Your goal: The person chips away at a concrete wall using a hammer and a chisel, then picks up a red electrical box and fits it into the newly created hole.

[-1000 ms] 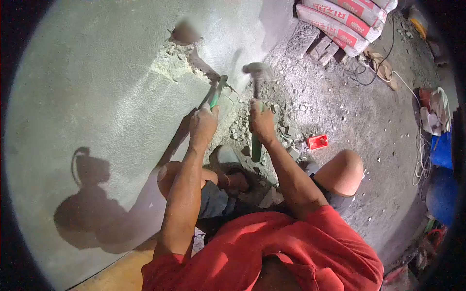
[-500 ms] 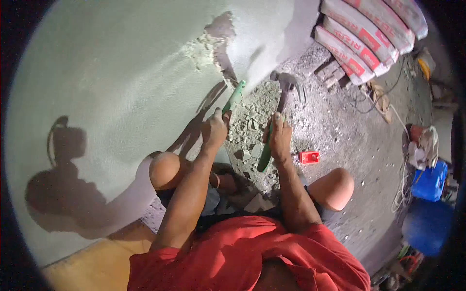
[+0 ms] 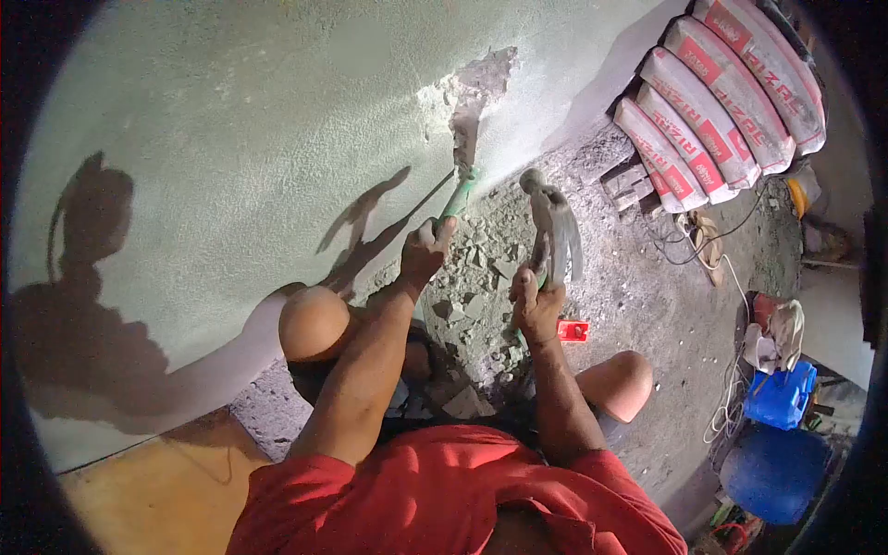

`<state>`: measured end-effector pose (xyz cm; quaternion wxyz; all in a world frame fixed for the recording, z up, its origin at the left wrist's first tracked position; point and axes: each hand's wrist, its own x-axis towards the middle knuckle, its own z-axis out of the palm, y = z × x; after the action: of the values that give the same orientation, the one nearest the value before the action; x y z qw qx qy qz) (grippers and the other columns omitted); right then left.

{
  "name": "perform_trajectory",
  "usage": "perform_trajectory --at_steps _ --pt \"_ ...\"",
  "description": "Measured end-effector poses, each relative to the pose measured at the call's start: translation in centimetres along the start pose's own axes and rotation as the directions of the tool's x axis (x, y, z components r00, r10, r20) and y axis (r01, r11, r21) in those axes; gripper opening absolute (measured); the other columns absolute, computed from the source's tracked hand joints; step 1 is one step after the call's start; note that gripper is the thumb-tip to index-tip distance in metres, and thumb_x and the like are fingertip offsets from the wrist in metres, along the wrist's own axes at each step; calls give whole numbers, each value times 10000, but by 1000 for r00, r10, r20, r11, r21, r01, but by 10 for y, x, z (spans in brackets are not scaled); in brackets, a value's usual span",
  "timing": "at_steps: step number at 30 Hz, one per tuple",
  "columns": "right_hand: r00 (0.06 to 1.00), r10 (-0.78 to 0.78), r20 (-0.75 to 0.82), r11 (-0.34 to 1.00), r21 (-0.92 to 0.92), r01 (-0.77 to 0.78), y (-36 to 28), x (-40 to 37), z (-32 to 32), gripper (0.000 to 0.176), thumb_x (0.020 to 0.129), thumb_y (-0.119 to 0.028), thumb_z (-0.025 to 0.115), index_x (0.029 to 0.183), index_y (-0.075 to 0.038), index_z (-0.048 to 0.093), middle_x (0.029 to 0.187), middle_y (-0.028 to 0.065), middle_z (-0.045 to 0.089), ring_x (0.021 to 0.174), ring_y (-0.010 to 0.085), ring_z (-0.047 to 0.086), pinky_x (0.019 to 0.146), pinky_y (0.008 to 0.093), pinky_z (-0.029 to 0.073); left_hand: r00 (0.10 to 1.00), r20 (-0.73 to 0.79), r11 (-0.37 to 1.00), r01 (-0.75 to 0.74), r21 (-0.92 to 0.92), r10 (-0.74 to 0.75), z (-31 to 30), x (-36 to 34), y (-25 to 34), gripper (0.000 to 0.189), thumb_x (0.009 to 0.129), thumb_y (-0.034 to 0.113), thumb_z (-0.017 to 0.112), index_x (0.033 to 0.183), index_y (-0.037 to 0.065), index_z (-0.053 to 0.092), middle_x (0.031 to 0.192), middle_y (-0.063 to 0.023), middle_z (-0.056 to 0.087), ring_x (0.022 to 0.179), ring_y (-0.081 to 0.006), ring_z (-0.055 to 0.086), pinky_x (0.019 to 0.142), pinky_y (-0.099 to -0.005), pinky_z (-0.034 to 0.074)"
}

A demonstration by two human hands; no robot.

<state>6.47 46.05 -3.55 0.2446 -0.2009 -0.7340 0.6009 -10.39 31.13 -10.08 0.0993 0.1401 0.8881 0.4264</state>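
Head view shows a person squatting at a plastered wall, the left hand with its fingers curled fully round a green-handled chisel and the right hand wrapped tightly about a claw hammer, so neither grip leaves any gap to speak of. The chisel is held near its lower part, probably so that its far length stands clear of the fingers and they stay out of the hammer's way; the bent knees, the left beside the wall and the right out over the floor, seem to leave room between them for both forearms. The chisel lies just by the lower end of a ragged channel in the plaster, its long axis slanting away from the body and to the right; whether its far end touches the wall cannot be told, and its working tip is not clear. The hammer stands to the right of it, apart, handle running away from the body, the blurred head at the far end, rounded face toward the upper left and claws curving back on the right. Broken rubble lies below, a red box rests just beyond the right hand, and printed sacks are stacked farther off, likely kept clear of the debris
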Motion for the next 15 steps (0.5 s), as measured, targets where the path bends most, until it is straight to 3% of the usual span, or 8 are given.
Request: perform_trajectory --at_steps 3,5,6,7,9,11,14,15 --pt "947 -322 21 870 -388 304 31 -3 -3 180 890 -230 645 919 -52 635 685 82 635 586 298 598 541 392 463 998 2 994 -64 -94 64 3 0 -1 441 974 444 521 841 33 608 721 -219 638 761 -431 649 618 -482 490" --pt "906 -417 67 820 -402 407 26 -1 -3 154 852 -213 670 891 -65 650 711 92 647 602 311 610 553 392 473 998 -10 994 -68 -90 68 5 -2 1 431 981 437 515 835 42 607 673 -206 613 721 -434 640 574 -478 482" --pt "899 -431 80 818 -386 426 27 0 -2 149 838 -205 682 875 -63 655 718 91 650 606 296 618 556 384 475 845 -104 818 -466 338 524 14 5 -15 412 986 409 511 852 33 613 650 -206 599 689 -427 635 568 -483 483" --pt "891 -444 94 815 -371 445 29 1 -2 144 823 -197 694 858 -61 660 725 90 652 610 280 626 560 376 477 849 -99 820 -463 335 520 12 6 -12 412 986 409 511 852 33 613 650 -206 599 689 -427 635 568 -483 483" --pt "965 -255 69 943 -205 264 31 1 -2 158 807 -165 716 870 -35 652 737 89 660 647 205 644 577 344 483 988 -3 988 -155 30 155 4 3 0 374 985 385 511 893 41 626 647 -217 595 687 -418 638 584 -492 494" --pt "985 -148 87 977 -141 159 23 6 2 175 797 -150 731 882 -22 647 749 90 666 671 165 653 587 331 487 946 -79 944 -303 134 314 9 2 -6 365 988 381 504 916 47 633 665 -227 604 704 -421 641 593 -497 497" --pt "989 -137 63 932 -331 150 47 39 23 276 839 -258 718 905 0 642 739 131 663 668 215 665 592 371 499 999 -48 983 27 184 -18 17 2 9 345 988 376 524 910 59 634 706 -240 627 711 -412 649 554 -462 491" --pt "993 77 88 873 -487 -25 73 52 25 321 855 -300 711 907 8 641 725 143 658 669 230 669 594 384 501 998 -62 988 3 152 7 12 -4 24 341 981 378 537 908 60 636 719 -255 631 719 -411 654 561 -473 497"
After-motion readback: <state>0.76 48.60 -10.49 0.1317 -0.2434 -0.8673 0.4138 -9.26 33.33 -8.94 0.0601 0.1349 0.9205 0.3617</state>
